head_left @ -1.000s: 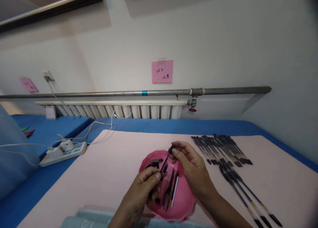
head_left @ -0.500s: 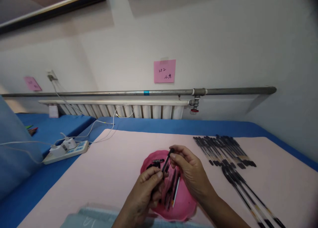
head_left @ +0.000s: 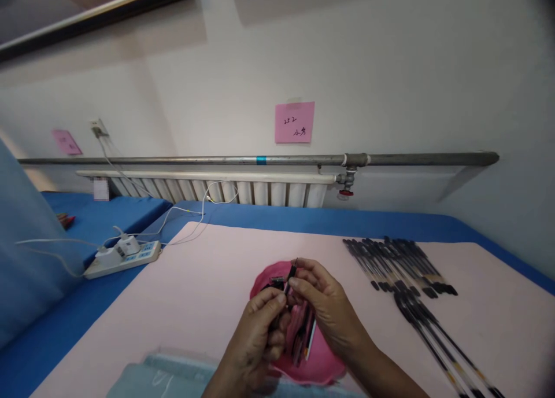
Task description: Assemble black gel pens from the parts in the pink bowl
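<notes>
Over the pink bowl [head_left: 327, 375], both of my hands pinch one slim, dark pen-like stick [head_left: 289, 277], which tilts up to the right. My left hand [head_left: 255, 334] grips its lower part. The thumb and fingers of my right hand [head_left: 332, 308] close near its black upper end, where a thin tip shows. Several dark sticks and a white stick [head_left: 310, 340] lie in the bowl below. A short black piece with a shiny band [head_left: 276, 281] sits at the bowl's far side. My fingers hide part of the held stick.
Right of the bowl, several black-ended slim sticks [head_left: 390, 268] lie in a row on the pink sheet [head_left: 208, 282], with more [head_left: 442, 346] nearer me. A light blue cloth [head_left: 147, 378] lies at the front. Left stands a power strip [head_left: 125, 262] with cables. Behind is a radiator [head_left: 260, 194].
My right fingers have shifted slightly down along the stick, and a thin tip now shows at its top. The whole view has moved a little, so things appear farther right.
</notes>
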Demonstrator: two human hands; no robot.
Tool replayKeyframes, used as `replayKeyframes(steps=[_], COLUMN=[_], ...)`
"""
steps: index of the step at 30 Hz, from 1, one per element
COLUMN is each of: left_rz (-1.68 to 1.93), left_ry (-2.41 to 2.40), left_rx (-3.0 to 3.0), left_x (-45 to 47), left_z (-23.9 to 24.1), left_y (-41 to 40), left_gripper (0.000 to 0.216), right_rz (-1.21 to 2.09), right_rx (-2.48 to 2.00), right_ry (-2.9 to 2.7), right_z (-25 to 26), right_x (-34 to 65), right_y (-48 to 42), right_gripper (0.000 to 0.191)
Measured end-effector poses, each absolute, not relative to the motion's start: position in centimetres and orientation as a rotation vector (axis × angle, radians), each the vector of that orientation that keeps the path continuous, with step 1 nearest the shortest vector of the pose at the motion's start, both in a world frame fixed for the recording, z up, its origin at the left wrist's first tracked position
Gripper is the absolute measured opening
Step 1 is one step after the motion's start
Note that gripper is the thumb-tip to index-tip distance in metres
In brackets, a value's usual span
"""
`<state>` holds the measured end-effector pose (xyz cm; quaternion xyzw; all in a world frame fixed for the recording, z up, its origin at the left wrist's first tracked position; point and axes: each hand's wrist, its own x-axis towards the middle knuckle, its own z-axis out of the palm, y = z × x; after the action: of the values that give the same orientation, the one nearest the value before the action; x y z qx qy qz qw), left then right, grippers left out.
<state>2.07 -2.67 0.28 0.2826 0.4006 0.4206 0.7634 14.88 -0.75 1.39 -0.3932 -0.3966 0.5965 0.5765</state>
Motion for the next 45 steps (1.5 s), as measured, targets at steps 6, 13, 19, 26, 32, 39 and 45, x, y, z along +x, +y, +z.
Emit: replayKeyframes(steps=[6, 13, 19, 26, 32, 39, 45], left_rz=[0.922, 1.030, 1.125, 1.130, 1.142, 1.144, 1.105], left_ry=[0.886, 0.946, 0.936, 0.930, 0.930, 0.949, 1.018], left_rx=[0.618, 0.682, 0.672, 0.681, 0.675, 0.670, 0.700], left_x=[2.1, 0.3, -1.2, -1.3, -1.4, -1.4, -0.9], left_z=[0.2, 1.3, 1.2, 1.0, 0.9, 0.8, 0.7], left_y=[-2.5, -1.5, -0.9, -0.8, -0.7, -0.6, -0.7], left_gripper=[0.038, 0.037, 0.039, 0.035, 0.033, 0.032, 0.034], right_rz=[1.382, 1.110, 0.954, 0.588, 0.674, 0.362, 0.279], right_rx=[-0.942, -1.209, -1.186, -1.122, -1.210, -1.501, -1.494], right_ry=[-1.056, -1.441, -2.228, -2.648, -2.522, -2.311, -2.436], right_z=[1.1, 2.0, 1.2, -0.6, -0.5, -0.3, -1.3], right_x=[14.6, 16.6, 16.3, 14.0, 15.6, 18.8, 17.7], right_y=[-0.9, -0.3, -0.9, -2.5, -1.3, 1.3, 0.7], right_gripper=[0.027, 0.012, 0.019, 0.018, 0.017, 0.018, 0.021])
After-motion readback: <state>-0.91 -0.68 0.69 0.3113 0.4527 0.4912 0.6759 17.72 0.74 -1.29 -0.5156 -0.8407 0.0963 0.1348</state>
